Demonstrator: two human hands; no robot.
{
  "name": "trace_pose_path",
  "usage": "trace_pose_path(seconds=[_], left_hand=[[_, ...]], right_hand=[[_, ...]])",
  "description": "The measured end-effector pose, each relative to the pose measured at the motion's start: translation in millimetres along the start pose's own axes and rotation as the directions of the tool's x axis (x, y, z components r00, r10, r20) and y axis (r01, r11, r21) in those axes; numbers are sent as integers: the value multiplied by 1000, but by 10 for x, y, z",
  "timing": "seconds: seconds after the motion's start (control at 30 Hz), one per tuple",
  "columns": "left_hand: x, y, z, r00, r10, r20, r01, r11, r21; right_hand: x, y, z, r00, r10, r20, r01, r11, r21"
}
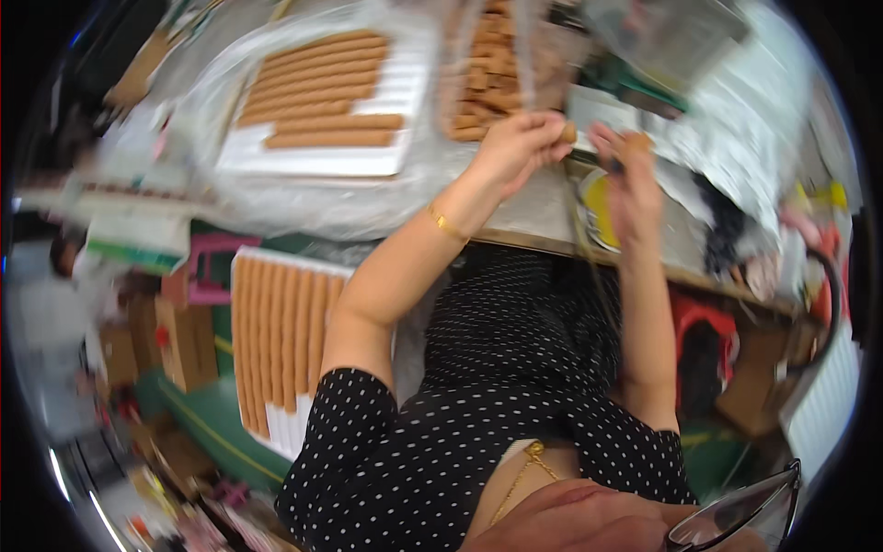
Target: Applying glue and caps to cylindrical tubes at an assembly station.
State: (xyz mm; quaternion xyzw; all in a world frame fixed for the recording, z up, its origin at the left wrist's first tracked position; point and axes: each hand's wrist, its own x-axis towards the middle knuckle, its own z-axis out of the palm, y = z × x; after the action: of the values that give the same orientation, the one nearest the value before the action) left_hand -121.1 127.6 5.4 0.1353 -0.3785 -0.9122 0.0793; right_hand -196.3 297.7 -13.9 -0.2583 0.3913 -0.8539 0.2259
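**Hands meet over short brown roll at crowded worktop**

Seen from above, a person in a black dotted top reaches both arms forward over a grey worktop (538,207). The left hand (517,147), with a thin gold bracelet (445,224) on its wrist, is closed around a short brown roll (568,133), whose end pokes out past the fingertips. The right hand (630,179) is raised just beside it, fingers curled on a second small brown piece (636,141); motion blur hides how firmly it is gripped. The two hands sit close together, nearly touching, above a round yellow dish (596,207) at the worktop's near edge.

Just beyond the left hand, a clear plastic bag (483,78) holds a heap of short brown pieces. Further to the person's left, a white tray (313,161) wrapped in clear film carries long brown sticks (322,87) laid in parallel rows, with part of the tray bare. A second white tray (290,428) of long brown sticks (280,331) stands lower down, beside the person's left elbow and next to a pink stool (216,267). Crumpled paper and plastic (745,129) are piled to the right of the hands. A red stool (704,336) shows beneath the worktop on the right. Spectacles (740,520) hang at the lower edge of the view
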Motion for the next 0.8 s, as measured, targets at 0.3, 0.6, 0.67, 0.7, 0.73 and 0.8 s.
trace_pose_path(seconds=[0.3,0.6,0.67,0.7,0.73,0.8], left_hand=[[111,-899,277,939,-278,203,325,910,-258],[105,-935,155,933,-277,229,347,857,-381],[95,-916,159,955,-285,79,294,886,-357],[95,-900,160,958,-275,84,287,892,-349],[89,-890,161,959,-279,48,281,912,-300],[72,-865,159,958,-285,17,280,928,-248]], right_hand=[[-104,-88,-313,999,45,16,-42,986,-159],[-40,-201,-381,976,-30,214,187,611,-769],[-26,-159,-368,979,-25,202,173,625,-761],[-4,-138,-375,982,-29,187,163,626,-763],[30,-110,-386,979,-20,203,180,556,-812],[146,-69,-448,977,-11,215,194,479,-856]])
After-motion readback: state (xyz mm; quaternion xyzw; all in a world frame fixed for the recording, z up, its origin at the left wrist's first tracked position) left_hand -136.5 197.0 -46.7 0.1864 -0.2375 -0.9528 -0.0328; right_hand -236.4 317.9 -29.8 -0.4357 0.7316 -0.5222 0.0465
